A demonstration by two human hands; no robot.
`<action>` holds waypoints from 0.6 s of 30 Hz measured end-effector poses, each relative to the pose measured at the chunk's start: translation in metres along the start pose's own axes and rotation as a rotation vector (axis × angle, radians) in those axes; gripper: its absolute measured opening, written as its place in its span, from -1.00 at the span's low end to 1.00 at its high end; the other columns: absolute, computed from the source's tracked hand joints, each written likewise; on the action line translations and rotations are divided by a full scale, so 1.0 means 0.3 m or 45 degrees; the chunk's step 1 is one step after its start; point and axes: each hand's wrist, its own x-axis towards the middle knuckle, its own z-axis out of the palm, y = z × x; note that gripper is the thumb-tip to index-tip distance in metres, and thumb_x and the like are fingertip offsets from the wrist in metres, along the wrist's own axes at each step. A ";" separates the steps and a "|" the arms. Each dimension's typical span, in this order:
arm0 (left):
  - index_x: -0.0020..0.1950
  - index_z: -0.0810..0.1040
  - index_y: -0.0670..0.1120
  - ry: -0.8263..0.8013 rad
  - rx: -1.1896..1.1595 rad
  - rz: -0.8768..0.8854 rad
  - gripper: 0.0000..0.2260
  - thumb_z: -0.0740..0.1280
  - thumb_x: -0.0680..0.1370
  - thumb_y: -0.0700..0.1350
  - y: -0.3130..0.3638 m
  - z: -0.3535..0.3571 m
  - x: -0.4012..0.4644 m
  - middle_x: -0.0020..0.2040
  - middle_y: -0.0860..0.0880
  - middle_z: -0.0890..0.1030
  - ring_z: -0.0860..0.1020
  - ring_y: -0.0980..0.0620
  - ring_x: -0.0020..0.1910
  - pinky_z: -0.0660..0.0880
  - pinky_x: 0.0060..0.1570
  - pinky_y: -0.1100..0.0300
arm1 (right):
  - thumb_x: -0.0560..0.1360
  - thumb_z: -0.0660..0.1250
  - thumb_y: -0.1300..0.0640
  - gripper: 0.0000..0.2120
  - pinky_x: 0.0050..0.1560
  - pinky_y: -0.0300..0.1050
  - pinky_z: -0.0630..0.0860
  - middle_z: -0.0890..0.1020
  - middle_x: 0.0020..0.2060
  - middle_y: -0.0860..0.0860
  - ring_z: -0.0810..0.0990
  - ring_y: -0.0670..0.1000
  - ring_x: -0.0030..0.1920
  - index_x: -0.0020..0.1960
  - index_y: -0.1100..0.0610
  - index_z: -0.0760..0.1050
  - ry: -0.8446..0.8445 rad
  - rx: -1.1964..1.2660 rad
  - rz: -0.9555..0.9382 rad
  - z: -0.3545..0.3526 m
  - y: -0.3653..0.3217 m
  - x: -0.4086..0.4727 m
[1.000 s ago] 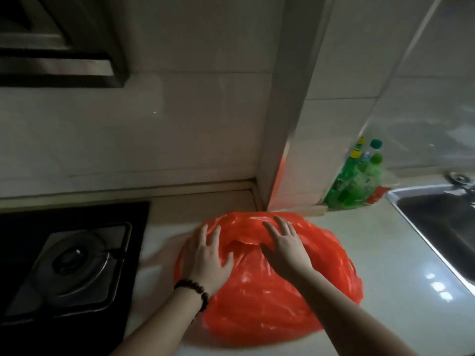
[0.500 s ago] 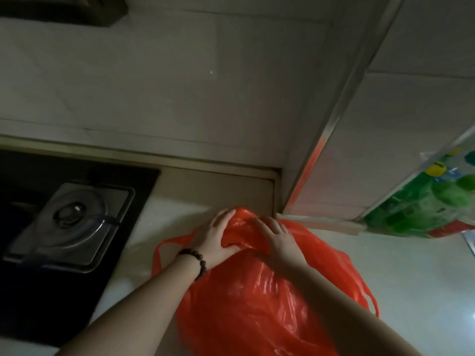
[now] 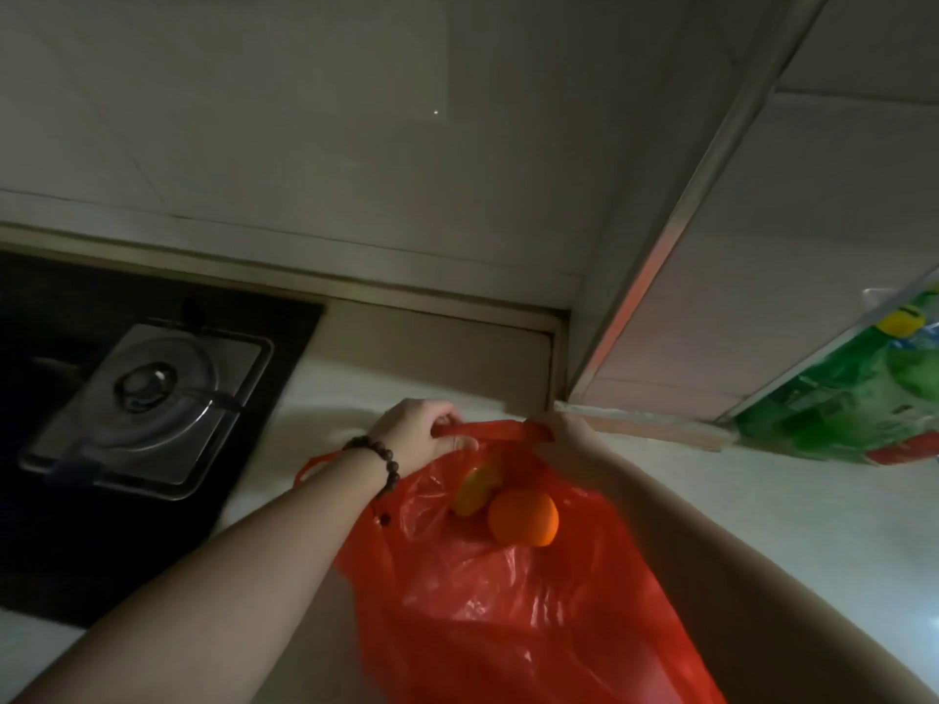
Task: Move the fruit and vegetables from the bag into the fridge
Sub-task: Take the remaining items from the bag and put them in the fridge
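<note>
Fingers of left hand (image 3: pixel 414 428) and right hand (image 3: pixel 569 433) pinch the bag (image 3: pixel 508 602) rim apart, exposing an orange (image 3: pixel 523 517); next, lifting fruit out.

Both forearms bare, no sleeves; dark round-bead bracelet (image 3: pixel 378 462) on left wrist.

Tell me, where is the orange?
In the head view the orange sits low in the middle, inside the open red bag, touching a yellowish fruit on its left.
</note>
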 end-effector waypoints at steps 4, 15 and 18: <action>0.37 0.37 0.00 0.222 0.299 0.273 -0.30 0.25 0.35 0.38 0.081 -0.041 -0.072 0.27 -0.01 0.41 0.40 0.03 0.20 0.44 0.17 0.10 | 0.44 0.37 0.22 -0.53 -0.06 -0.22 0.44 0.53 0.18 0.08 0.51 0.02 0.06 0.32 0.04 0.40 0.038 0.057 -0.038 -0.043 0.014 -0.025; 0.46 0.23 -0.01 0.193 0.741 0.399 -0.22 0.37 0.35 0.28 0.036 0.146 -0.210 0.41 -0.10 0.36 0.34 -0.10 0.39 0.16 0.37 0.05 | 0.38 0.42 -0.03 -0.33 0.40 0.04 0.26 0.26 0.44 0.05 0.18 0.09 0.45 0.43 0.00 0.26 0.311 -0.222 -0.610 0.058 0.001 -0.320; 0.53 -0.19 0.06 0.011 0.686 0.253 -0.08 0.40 0.42 0.11 0.026 0.151 -0.180 0.54 -0.02 -0.06 -0.06 -0.03 0.52 -0.20 0.40 0.15 | 0.41 0.34 -0.18 -0.25 0.48 0.06 0.10 0.12 0.51 0.01 0.02 0.05 0.51 0.49 -0.06 0.09 0.199 -0.349 -0.610 0.138 0.027 -0.320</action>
